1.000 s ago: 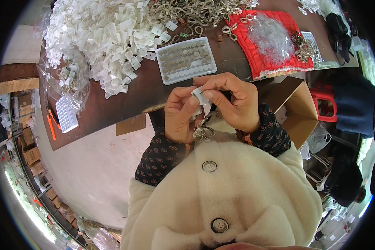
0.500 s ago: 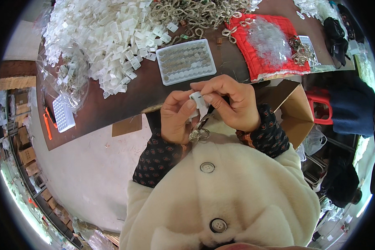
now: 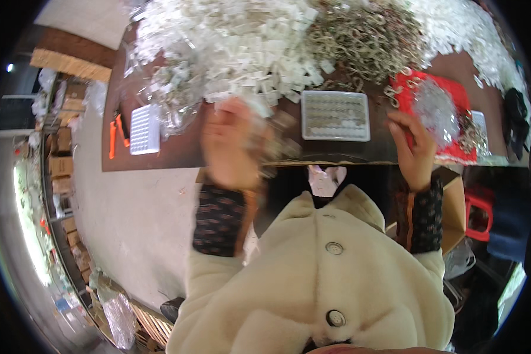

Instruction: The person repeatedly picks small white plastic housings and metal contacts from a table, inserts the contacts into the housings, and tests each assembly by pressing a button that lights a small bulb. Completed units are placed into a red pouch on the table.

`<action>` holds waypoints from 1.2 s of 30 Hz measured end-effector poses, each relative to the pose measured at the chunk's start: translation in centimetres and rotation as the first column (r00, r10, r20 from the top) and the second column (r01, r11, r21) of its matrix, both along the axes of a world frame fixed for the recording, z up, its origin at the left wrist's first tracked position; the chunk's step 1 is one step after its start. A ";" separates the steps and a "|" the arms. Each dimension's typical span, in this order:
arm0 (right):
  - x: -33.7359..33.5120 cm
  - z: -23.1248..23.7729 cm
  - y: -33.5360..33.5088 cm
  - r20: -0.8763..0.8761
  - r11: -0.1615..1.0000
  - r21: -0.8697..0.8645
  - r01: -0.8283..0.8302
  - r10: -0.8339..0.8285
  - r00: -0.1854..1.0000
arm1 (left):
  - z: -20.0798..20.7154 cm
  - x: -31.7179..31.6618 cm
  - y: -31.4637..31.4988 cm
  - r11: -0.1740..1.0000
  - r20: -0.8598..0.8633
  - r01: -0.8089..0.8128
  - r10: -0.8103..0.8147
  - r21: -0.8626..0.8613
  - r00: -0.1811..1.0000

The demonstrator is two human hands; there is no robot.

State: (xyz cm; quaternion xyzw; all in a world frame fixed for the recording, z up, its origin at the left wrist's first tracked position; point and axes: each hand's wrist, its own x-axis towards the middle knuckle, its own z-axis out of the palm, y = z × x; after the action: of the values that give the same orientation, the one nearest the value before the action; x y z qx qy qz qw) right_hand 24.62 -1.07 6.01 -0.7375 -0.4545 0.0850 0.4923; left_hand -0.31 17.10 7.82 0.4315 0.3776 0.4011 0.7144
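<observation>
head view: cord bundle (image 3: 281, 140) beside left hand (image 3: 232, 144), grip unclear; right hand (image 3: 416, 148), fingers parted.

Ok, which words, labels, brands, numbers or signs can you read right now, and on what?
None can be read in this view.
Blurred item by the left hand: too smeared to read.
White pieces: too small and blurred to read.
White tray: no lettering made out.
Cardboard boxes at the left: too small to read.

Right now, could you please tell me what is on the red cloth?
A heap of clear plastic and a tangled grey-brown bundle lie on the red cloth. What they cover, and what the right hand hides, cannot be seen.
</observation>
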 end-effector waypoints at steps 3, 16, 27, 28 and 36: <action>3.5 -0.8 0.5 0.235 0.999 -0.042 0.023 -0.013 0.972 | 2.6 -3.1 7.6 0.846 -0.125 -0.281 0.372 0.453 0.920; 8.1 -3.9 4.1 0.592 0.966 -0.237 -0.107 0.231 0.772 | 2.9 -3.6 6.9 0.744 -0.235 -0.020 0.236 0.668 0.943; 2.1 3.9 0.6 0.401 0.925 -0.107 -0.366 0.376 0.835 | -1.6 9.4 -6.7 0.843 0.003 0.422 -0.448 0.334 0.894; 1.4 4.1 0.4 0.396 0.911 -0.094 -0.402 0.405 0.824 | -1.8 9.4 -6.8 0.838 0.003 0.438 -0.464 0.325 0.886; -3.7 2.3 1.0 0.207 0.962 0.021 -0.271 0.261 0.943 | -2.8 6.9 -7.7 0.931 0.051 0.307 -0.323 0.196 0.945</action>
State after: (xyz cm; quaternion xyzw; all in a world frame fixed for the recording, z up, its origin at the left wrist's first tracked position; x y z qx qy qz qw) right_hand 20.93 -0.09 8.33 -0.6619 -0.5995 0.0643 0.4454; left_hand 6.62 9.39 4.98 0.5340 0.2347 0.3322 0.7412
